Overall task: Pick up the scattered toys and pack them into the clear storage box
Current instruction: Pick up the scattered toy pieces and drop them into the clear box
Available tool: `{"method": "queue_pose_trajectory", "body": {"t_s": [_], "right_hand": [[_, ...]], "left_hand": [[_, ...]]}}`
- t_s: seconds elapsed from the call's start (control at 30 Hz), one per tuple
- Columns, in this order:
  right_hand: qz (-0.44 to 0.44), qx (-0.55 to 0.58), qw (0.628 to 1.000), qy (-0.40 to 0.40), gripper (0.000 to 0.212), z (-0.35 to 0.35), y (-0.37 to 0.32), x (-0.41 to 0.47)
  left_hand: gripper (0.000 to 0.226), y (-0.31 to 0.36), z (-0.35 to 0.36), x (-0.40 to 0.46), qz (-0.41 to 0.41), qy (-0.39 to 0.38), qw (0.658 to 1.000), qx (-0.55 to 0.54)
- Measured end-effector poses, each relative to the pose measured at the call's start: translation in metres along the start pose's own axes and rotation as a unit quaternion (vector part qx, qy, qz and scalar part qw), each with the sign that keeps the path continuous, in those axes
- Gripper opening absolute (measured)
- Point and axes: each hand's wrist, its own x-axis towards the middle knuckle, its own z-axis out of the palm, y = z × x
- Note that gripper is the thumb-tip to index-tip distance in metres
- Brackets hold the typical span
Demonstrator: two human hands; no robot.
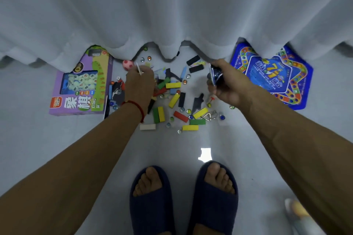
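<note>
Scattered toys lie on the pale floor between my hands: coloured wooden blocks [173, 85], black blocks [193, 60], glass marbles [188, 111], a metal ring puzzle [210, 115] and a white block [147, 126]. My left hand [139, 87] hovers over the left part of the pile and pinches a thin white card [138, 68]. My right hand [224, 84] is closed on a small dark blue packet [214, 75] above the pile's right side. No clear storage box is in view.
A purple chess game box [84, 86] lies at the left, a blue board-game mat [273, 76] at the right. A pink ball [127, 65] sits by the white curtain [172, 15]. My feet in dark slippers [150, 196] stand below.
</note>
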Motion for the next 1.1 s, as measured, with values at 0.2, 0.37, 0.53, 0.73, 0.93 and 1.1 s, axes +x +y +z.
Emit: {"method": "queue_pose_trajectory", "body": {"t_s": [0.2, 0.37, 0.53, 0.73, 0.93, 1.1], "right_hand": [[0.029, 0.178, 0.983, -0.022, 0.015, -0.017, -0.017, -0.105], [-0.001, 0.285, 0.958, 0.013, 0.011, -0.063, -0.027, -0.208], [-0.076, 0.321, 0.939, 0.101, 0.009, -0.152, -0.021, -0.313], [-0.095, 0.36, 0.895, 0.245, 0.014, -0.254, 0.02, -0.422], [-0.148, 0.361, 0.854, 0.343, 0.044, -0.296, 0.053, -0.485], [-0.155, 0.336, 0.852, 0.369, 0.045, -0.3, 0.054, -0.495]], "left_hand": [[0.008, 0.071, 0.002, -0.076, -0.087, -0.068, 0.99, -0.091], [0.019, 0.147, 0.004, -0.166, -0.091, -0.279, 0.952, -0.086], [0.027, 0.216, 0.029, -0.274, -0.038, -0.464, 0.883, 0.062], [0.02, 0.246, 0.087, -0.411, 0.015, -0.593, 0.773, 0.226], [0.068, 0.23, 0.131, -0.513, 0.022, -0.661, 0.688, 0.299], [0.062, 0.215, 0.129, -0.5, 0.03, -0.635, 0.705, 0.314]]}}
